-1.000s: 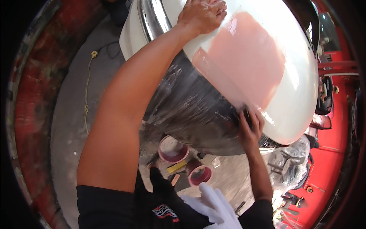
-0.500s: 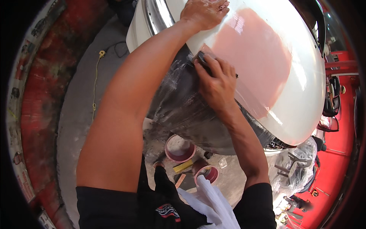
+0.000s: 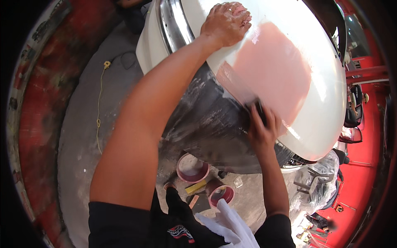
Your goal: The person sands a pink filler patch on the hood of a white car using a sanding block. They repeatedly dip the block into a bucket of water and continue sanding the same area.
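Note:
A dark sanding block [image 3: 259, 110] is in the grip of my right hand [image 3: 264, 129], pressed to the edge of a white car body panel [image 3: 326, 103]. It lies along the lower border of a broad pink filler patch [image 3: 275, 70], slightly blurred by motion. My left hand [image 3: 226, 24] rests on the white paint up and left of the patch, its fingers curled and smeared with pale residue; whatever they may hold is hidden. Below the panel's edge is a dark, wet-looking surface [image 3: 206, 120] streaked with whitish residue.
Two pink buckets [image 3: 208, 175] [image 3: 232, 194] stand on the floor by my feet, with a yellow bar [image 3: 195, 187] between them. A white cloth [image 3: 225, 221] hangs at my front. A yellow cord [image 3: 99, 99] lies left; a plastic-wrapped chair [image 3: 316, 182] stands right.
My right hand has slid the sanding block down and right along the panel's edge. My left hand has come slightly lower in the picture, still against the panel.

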Demonstrator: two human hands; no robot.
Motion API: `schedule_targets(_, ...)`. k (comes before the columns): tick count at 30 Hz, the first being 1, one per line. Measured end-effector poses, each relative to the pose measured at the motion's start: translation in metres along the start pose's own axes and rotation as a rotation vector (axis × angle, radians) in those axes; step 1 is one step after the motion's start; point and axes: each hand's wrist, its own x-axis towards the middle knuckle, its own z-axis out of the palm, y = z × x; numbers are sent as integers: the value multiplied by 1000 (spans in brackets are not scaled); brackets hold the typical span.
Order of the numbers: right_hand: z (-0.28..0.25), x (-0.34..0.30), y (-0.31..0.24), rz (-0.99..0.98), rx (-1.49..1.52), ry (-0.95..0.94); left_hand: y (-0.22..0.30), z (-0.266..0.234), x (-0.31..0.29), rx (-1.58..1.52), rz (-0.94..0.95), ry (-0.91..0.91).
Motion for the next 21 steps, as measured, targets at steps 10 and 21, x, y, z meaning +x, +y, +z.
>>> schedule_targets(10, 10, 42, -21, -16, -8, -26, -2, -1, 1, 50, 93, -105)
schedule_targets(21, 22, 47, -30, -25, 18, -50, -11, 7, 2, 77, 122, 86)
